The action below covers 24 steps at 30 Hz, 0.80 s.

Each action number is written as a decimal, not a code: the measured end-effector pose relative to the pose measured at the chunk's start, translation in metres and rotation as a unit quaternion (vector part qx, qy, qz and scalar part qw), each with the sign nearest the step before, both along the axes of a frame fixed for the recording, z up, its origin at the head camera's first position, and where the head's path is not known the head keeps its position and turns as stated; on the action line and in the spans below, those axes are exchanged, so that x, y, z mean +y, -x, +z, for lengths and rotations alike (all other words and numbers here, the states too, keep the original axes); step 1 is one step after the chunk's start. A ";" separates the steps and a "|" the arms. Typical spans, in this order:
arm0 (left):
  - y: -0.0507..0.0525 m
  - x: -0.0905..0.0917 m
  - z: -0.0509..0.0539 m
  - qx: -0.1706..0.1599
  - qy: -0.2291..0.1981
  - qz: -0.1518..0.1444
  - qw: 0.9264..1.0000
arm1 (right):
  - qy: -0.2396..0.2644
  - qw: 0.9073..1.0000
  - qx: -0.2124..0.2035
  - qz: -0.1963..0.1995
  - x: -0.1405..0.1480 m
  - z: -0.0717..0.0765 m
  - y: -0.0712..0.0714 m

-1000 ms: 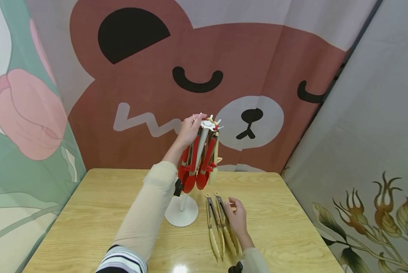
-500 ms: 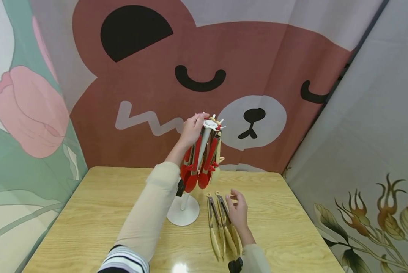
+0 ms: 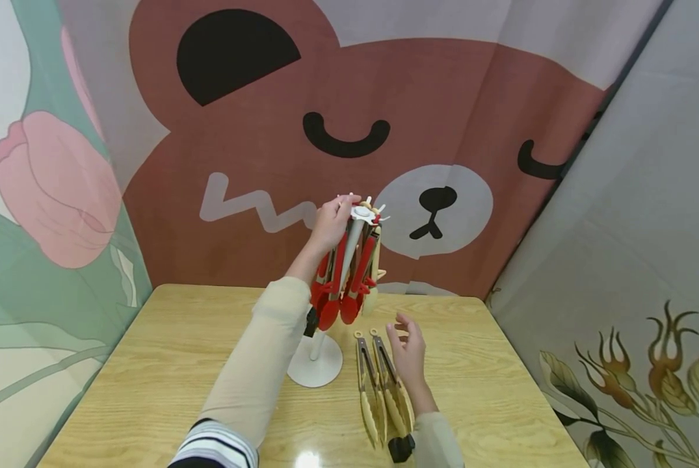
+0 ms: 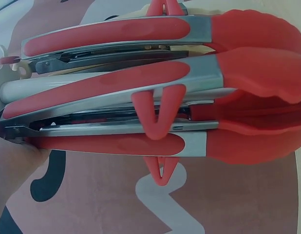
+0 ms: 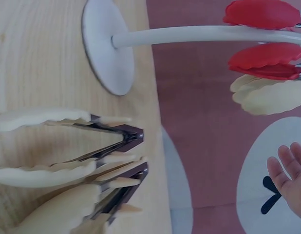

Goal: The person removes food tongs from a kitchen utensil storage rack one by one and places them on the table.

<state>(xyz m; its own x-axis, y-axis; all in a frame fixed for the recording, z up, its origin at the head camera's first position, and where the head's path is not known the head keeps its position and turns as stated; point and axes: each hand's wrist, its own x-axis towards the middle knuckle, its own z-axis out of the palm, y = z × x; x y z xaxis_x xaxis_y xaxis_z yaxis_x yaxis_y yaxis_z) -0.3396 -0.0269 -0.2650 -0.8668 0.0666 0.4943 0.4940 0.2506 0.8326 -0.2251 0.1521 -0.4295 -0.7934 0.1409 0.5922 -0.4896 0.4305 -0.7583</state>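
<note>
My left hand (image 3: 330, 224) is at the top of a white hook stand (image 3: 316, 365), pinching the hinge end of red tongs (image 4: 126, 145). In the left wrist view the hand shows at the left edge; its fingertips are hidden behind the tongs. More red tongs (image 3: 357, 279) and cream tongs (image 3: 375, 273) hang from the stand's hooks. My right hand (image 3: 409, 351) hovers over the table, fingers loosely bent with nothing in them. Close to its left lie two pairs of cream tongs (image 3: 370, 403), side by side, their ring ends pointing away from me.
The wooden table (image 3: 209, 364) has its far edge just behind the stand. A curtain with a bear print (image 3: 238, 130) hangs behind it, and patterned cloths (image 3: 630, 260) flank both sides.
My right hand has risen slightly away from me, toward the far ends of the cream tongs. The left hand stays at the stand's top; the view has shifted a little.
</note>
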 end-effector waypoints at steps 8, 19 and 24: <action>0.000 0.000 0.000 0.006 0.003 0.003 1.000 | 0.002 1.000 0.025 0.009 -0.008 0.019 0.001; -0.001 0.001 0.000 0.004 0.004 0.007 1.000 | -0.001 0.996 0.085 0.035 -0.021 0.040 0.010; -0.001 0.001 0.000 0.009 0.004 0.011 1.000 | 0.001 0.994 0.101 0.042 -0.026 0.049 0.012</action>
<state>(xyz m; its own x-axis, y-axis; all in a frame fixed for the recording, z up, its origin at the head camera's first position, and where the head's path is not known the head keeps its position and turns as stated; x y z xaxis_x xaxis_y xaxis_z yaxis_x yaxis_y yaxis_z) -0.3382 -0.0260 -0.2647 -0.8588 0.0509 0.5098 0.5035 0.2678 0.8215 -0.2375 0.1266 -0.3806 -0.6671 0.0810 0.7405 -0.6658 0.3810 -0.6415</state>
